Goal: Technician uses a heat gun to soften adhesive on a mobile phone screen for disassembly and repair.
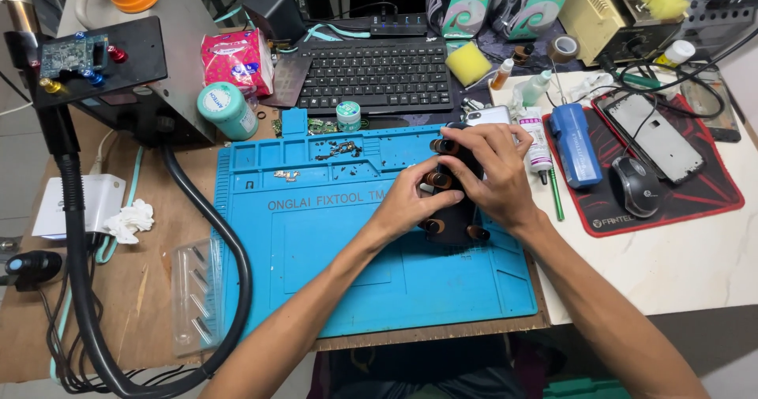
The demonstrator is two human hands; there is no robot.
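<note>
- Lying across the worktop [671,265], a blue repair mat [316,257] bears the dark clamp fixture [454,224].
- Right hand [493,174] curls over the fixture, hiding its top.
- Left hand [410,198] pinches a brown knob [437,179].

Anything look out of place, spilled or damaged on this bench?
Small dark bits lie scattered loose along the top of the blue work mat, and a crumpled tissue sits by the white box. Nothing looks damaged.
</note>
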